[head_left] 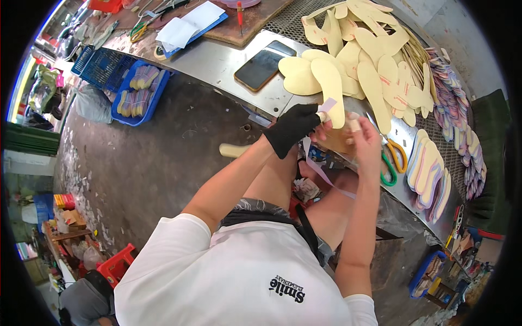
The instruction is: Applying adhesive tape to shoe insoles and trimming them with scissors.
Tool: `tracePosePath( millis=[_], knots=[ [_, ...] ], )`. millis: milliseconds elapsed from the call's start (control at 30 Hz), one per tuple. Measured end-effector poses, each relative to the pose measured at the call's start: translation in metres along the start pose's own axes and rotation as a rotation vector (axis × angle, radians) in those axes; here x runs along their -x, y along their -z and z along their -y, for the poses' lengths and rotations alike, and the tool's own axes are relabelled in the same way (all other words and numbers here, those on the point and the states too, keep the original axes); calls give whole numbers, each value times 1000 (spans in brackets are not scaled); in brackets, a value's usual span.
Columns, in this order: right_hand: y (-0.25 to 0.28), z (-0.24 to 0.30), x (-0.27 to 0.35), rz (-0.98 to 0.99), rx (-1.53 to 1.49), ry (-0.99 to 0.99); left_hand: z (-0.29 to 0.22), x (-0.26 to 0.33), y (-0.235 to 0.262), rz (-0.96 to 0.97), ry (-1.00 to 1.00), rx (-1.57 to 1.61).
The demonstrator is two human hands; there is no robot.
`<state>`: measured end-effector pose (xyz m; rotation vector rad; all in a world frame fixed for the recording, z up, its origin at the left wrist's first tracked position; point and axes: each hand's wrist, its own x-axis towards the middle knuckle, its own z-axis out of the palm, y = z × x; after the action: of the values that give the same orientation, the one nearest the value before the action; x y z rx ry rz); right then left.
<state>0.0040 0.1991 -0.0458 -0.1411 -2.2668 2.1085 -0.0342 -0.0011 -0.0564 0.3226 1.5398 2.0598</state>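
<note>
My left hand [293,129], in a black fingerless glove, is closed at the lower end of a cream insole-shaped piece [327,81]. A short end of lilac strip pokes up beside its fingertips. Below it, a long lilac ribbon-like strip [321,169] hangs over my lap. To the right, my right hand [365,138] is bare with pale wraps on its fingertips. Its fingers are curled together near the piece's lower edge; what they pinch, if anything, is too small to tell. Scissors [396,157] with green and orange handles lie beside my right hand.
Loose cream insole pieces [372,81] are heaped at the bench's far side. Stacked layered insoles [429,171] sit to the right. A phone [265,65] lies on the metal bench [217,73]. A blue basket [115,111] of bundled insoles stands on the floor at left.
</note>
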Motion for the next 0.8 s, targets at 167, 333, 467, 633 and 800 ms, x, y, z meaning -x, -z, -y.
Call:
tracePosePath(
  millis=[167, 333, 467, 633, 800],
  knots=[
    [-34, 1, -4, -148, 342, 262, -12, -14, 7, -156, 2, 22],
    [-27, -17, 0, -388, 851, 467, -7, 9, 26, -288, 39, -48],
    [-29, -33, -3, -453, 938, 625, 20, 11, 39, -308, -62, -38],
    [-28, -40, -8, -411, 734, 605, 27, 10, 43, -377, -105, -13],
    [-20, -38, -3, -416, 752, 620, 27, 1, 37, -384, -101, 41]
  ],
)
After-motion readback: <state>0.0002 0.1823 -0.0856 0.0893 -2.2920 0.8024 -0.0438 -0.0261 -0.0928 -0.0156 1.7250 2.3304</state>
